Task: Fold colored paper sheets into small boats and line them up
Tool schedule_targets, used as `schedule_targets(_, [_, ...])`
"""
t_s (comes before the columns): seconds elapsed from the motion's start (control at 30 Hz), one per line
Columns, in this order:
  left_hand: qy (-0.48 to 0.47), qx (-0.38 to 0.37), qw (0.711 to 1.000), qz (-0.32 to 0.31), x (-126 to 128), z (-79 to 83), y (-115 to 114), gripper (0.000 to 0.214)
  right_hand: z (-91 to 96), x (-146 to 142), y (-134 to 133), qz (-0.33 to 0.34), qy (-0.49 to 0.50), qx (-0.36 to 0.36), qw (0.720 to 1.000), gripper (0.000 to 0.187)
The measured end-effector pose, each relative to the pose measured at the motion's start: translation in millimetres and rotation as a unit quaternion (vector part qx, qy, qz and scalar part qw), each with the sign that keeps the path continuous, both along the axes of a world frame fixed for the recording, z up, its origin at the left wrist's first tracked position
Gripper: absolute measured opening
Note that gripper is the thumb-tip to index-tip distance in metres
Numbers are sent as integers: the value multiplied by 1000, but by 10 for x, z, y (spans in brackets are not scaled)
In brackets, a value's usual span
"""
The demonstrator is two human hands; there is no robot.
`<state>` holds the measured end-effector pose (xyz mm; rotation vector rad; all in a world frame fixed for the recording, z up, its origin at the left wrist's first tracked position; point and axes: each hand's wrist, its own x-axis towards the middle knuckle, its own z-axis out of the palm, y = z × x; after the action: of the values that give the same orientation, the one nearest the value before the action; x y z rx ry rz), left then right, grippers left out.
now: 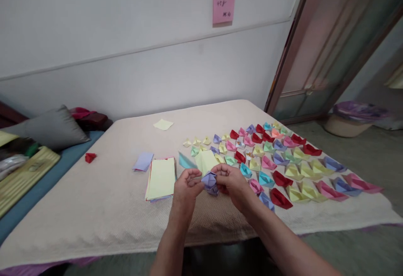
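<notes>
Between my hands is a small piece of folded purple paper [209, 181], boat-like in its creases, held above the near part of the table. My left hand [188, 185] pinches its left side with thumb and fingers. On the other side my right hand [232, 180] grips it, fingers curled and partly hidden behind it. Just beyond the hands lie a creased pale yellow sheet [206, 161] and a folded light blue paper [187, 161]. To the left of my left hand is a stack of paper sheets [161, 178], yellow on top.
Rows of colourful paper boats [267, 162] cover the right side of the cloth-covered table [94, 204]. Further left are purple sheets [143, 161], a crumpled-looking red paper [90, 157] and a yellow sheet [163, 124]. A pink note [223, 7] is taped to the wall.
</notes>
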<state>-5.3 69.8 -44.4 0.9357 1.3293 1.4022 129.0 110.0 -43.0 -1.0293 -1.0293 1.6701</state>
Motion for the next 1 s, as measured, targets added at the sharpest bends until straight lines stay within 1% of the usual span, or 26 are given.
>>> schedule_targets(0.07, [10, -8, 1000, 2, -6, -22, 15, 35, -2, 7, 4, 1, -6, 10, 1000, 16])
schedule_targets(0.2, [78, -18, 997, 5, -2, -47, 24, 34, -23, -3, 19, 9, -36, 47, 998, 17])
schedule_targets(0.27, [93, -19, 995, 4, 12, -38, 15, 32, -43, -12, 29, 18, -51, 65, 996, 17])
schedule_targets(0.43, [160, -20, 986, 30, 62, 26, -30, 30, -111, -27, 24, 43, -91, 128, 987, 13])
schedule_targets(0.57, [193, -17, 980, 33, 63, 52, -41, 25, -166, -27, 17, 38, -105, 161, 981, 12])
schedule_targets(0.67, [234, -7, 970, 58, 58, 42, -34, 26, -189, -32, 12, 33, -123, 174, 977, 13])
schedule_targets(0.77, [263, -2, 962, 76, 72, 20, -32, 28, -197, -44, 2, 12, -147, 201, 968, 14])
schedule_targets(0.87, [273, 0, 960, 67, 94, 5, -38, 26, -193, -50, 7, 13, -142, 193, 971, 14])
schedule_targets(1.0, [291, 21, 954, 63, 118, -3, -49, 24, -164, -48, 31, 47, -113, 136, 983, 13])
